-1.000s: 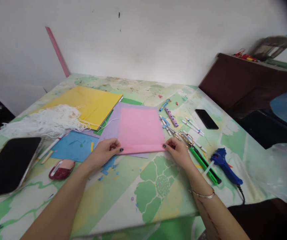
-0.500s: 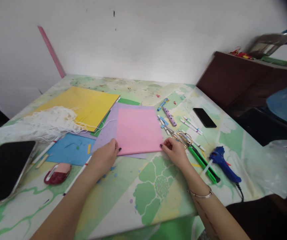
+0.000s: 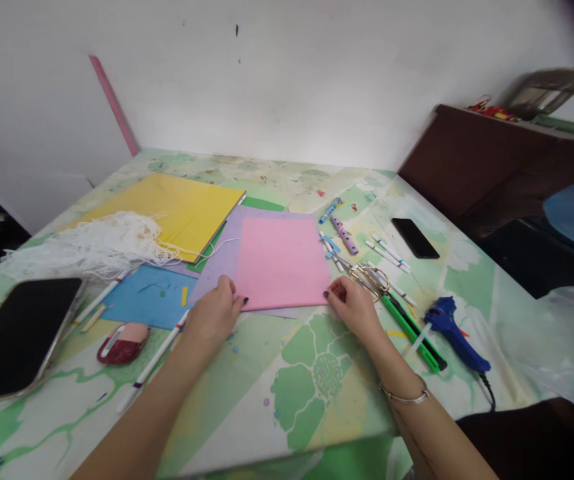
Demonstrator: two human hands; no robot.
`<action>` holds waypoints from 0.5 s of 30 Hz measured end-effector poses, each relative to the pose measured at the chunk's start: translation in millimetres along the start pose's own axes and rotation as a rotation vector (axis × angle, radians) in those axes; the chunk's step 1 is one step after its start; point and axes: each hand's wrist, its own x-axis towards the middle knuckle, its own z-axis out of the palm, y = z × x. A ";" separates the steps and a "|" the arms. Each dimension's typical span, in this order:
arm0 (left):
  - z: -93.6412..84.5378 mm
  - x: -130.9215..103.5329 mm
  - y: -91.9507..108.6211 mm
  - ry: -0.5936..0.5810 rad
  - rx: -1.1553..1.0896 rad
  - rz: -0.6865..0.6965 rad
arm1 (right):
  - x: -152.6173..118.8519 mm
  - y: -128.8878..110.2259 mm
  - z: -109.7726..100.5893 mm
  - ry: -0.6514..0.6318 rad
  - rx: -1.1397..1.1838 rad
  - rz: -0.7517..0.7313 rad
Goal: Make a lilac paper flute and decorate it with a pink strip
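Observation:
A pink sheet [image 3: 283, 260] lies over a purple sheet [image 3: 219, 257] near the middle of the table. My left hand [image 3: 217, 310] pinches the pink sheet's near left corner between thumb and fingers. At its near right corner, my right hand [image 3: 354, 307] has the sheet's edge pinched in the same way. Gold-handled scissors [image 3: 373, 279] rest just beyond my right hand, with a green cutter [image 3: 409, 332] beside them. Blue sheet [image 3: 149, 295] and yellow sheets [image 3: 181, 210] lie to the left.
White string [image 3: 101, 243] is heaped at the left, behind a large phone [image 3: 24, 337] and a red-pink case [image 3: 123, 343]. At right are a blue glue gun [image 3: 455, 333], a black phone [image 3: 415, 238], white sticks [image 3: 387, 255] and a plastic bag [image 3: 557, 340].
The whole view has shifted slightly, so things appear a little further right. Both hands keep their hold on the pink sheet's near corners.

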 end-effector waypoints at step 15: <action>6.5 1.0 -2.0 0.098 0.002 -0.010 | -0.8 -1.1 1.7 0.013 -0.030 -0.005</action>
